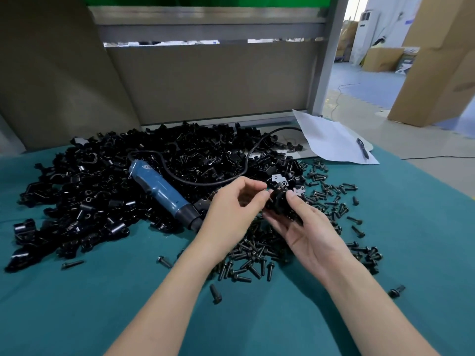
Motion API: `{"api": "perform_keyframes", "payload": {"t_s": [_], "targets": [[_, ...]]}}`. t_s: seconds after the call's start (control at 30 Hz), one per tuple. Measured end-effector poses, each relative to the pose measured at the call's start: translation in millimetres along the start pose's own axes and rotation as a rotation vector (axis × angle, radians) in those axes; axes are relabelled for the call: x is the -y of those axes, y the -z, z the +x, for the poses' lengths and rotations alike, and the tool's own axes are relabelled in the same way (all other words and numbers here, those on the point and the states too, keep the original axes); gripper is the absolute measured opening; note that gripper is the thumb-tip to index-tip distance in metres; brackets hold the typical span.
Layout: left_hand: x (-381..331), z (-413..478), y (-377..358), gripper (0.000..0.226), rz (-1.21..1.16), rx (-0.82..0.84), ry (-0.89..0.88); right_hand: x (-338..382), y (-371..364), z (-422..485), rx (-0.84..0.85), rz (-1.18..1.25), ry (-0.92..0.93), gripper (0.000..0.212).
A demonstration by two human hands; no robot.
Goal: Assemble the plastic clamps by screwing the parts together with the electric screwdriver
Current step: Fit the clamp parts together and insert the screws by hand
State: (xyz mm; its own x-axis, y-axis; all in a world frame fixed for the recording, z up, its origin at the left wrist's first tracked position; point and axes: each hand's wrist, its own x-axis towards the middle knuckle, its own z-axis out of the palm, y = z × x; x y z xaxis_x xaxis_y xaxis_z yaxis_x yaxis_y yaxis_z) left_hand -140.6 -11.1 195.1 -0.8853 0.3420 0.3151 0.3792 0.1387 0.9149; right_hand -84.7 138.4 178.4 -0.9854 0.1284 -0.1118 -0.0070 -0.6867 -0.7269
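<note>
The right hand point(308, 235) grips a black clamp point(279, 205) while the left hand point(231, 211) pinches a screw point(268, 196) against it; the screwdriver point(164, 191) lies mid-counter.

Teal table cover point(77, 317), grey partition point(205, 80) behind, cardboard boxes point(437, 60) right

A teal cloth point(102, 304) covers the table. At its far right edge lies a white sheet of paper point(331, 140) — a dark pen point(363, 148) rests on it, near its right side. Behind the table stands a brown board point(205, 80) in a grey metal frame point(326, 60), with a green strip point(205, 0) at the top. To the right, cardboard boxes point(437, 60) stand on the pale floor point(359, 116), a thin cable point(336, 98) trails across it — and a white cabinet point(359, 29) stands farther back.
</note>
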Motion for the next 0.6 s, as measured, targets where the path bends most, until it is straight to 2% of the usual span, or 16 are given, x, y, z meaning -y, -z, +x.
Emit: {"api": "perform_keyframes", "payload": {"t_s": [0.3, 0.5, 0.6], "targets": [[7.2, 1.2, -1.0, 0.001, 0.146, 0.008, 0.005, -6.8, -0.9, 4.3, -0.021, -0.07, 0.079, 0.022], [3.7, -2.4, -5.1, 0.013, 0.27, 0.045, 0.043, -7.9, 1.4, 4.1, -0.022, -0.084, 0.099, 0.026], [1.1, -0.7, -0.4, 0.004, 0.279, 0.113, 0.017, -8.0, 1.2, 3.9, -0.02, -0.09, 0.086, 0.025]]}}
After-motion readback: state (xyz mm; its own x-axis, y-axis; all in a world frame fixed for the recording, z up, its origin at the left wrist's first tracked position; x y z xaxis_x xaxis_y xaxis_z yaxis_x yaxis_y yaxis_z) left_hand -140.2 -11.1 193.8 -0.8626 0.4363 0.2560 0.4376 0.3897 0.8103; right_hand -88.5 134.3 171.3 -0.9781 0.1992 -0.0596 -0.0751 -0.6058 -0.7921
